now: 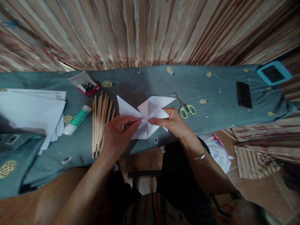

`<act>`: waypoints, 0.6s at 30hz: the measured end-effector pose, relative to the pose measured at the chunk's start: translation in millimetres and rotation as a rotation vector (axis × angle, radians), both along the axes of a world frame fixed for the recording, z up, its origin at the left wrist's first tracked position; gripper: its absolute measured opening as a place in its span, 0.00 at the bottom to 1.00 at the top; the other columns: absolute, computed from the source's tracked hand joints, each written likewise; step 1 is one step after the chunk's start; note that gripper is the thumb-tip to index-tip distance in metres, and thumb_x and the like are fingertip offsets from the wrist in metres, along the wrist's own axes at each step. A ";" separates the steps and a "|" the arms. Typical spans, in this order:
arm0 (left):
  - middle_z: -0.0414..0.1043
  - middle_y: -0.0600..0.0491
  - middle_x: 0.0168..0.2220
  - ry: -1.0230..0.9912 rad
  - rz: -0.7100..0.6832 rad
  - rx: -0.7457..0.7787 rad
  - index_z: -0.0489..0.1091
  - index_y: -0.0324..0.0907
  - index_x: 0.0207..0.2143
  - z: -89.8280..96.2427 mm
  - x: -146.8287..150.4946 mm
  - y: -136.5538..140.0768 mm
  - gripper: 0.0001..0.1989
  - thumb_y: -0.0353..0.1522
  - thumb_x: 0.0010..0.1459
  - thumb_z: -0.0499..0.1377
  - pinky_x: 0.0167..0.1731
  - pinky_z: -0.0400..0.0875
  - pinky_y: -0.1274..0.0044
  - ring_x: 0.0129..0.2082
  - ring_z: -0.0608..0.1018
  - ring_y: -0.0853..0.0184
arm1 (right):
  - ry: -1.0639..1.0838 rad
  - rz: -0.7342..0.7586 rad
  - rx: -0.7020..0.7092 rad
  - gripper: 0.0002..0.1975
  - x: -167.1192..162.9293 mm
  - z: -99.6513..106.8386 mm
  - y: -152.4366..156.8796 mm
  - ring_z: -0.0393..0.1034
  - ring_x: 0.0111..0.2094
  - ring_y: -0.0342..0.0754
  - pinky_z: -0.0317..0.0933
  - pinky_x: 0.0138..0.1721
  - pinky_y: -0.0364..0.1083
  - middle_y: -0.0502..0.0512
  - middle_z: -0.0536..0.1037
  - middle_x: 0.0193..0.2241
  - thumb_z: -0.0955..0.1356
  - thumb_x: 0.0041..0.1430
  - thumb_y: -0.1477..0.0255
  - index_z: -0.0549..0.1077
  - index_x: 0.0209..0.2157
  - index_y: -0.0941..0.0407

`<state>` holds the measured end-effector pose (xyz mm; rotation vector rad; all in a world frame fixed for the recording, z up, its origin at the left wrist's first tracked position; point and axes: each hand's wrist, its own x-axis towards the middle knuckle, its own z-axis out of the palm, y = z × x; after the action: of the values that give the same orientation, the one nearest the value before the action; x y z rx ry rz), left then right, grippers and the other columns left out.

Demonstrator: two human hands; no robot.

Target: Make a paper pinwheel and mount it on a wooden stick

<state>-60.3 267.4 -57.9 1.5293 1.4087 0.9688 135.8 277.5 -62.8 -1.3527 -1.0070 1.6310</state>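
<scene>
At the centre, the left hand and right hand cover parts of the folded white paper, the left also hiding some of the wooden sticks. The paper stack is cut by the left edge. Upper left, the small pieces in the red box are too tiny to identify.

head view | faces forward and down | close above cloth-covered table

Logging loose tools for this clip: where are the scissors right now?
In the head view, the scissors lie on the cloth, just right of the paper and a little beyond the right hand.
</scene>
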 end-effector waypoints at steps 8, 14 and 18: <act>0.80 0.55 0.31 0.020 0.006 0.040 0.80 0.46 0.31 -0.4 0.8 -3.5 0.03 0.34 0.54 0.66 0.38 0.74 0.75 0.33 0.80 0.66 | 0.025 -0.060 0.001 0.13 -4.1 1.3 -1.6 0.70 0.23 0.43 0.67 0.28 0.45 0.47 0.79 0.23 0.80 0.36 0.64 0.80 0.25 0.54; 0.75 0.51 0.54 -0.099 0.057 0.090 0.72 0.48 0.52 -1.7 3.5 -7.0 0.24 0.36 0.52 0.69 0.50 0.75 0.70 0.47 0.80 0.60 | 0.068 -0.155 0.016 0.12 -10.7 -1.4 -1.4 0.70 0.23 0.43 0.67 0.30 0.46 0.46 0.79 0.24 0.80 0.37 0.65 0.79 0.25 0.53; 0.64 0.48 0.64 -0.361 0.110 0.092 0.54 0.54 0.65 -1.8 8.1 -4.0 0.47 0.33 0.45 0.72 0.48 0.76 0.71 0.51 0.79 0.59 | 0.112 -0.190 0.025 0.12 -10.3 -3.2 -0.4 0.72 0.26 0.44 0.68 0.31 0.45 0.46 0.81 0.26 0.80 0.37 0.66 0.80 0.26 0.52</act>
<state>-52.2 263.4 -59.8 1.2715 1.2108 1.3197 125.5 277.1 -66.0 -1.2844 -0.8046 1.5284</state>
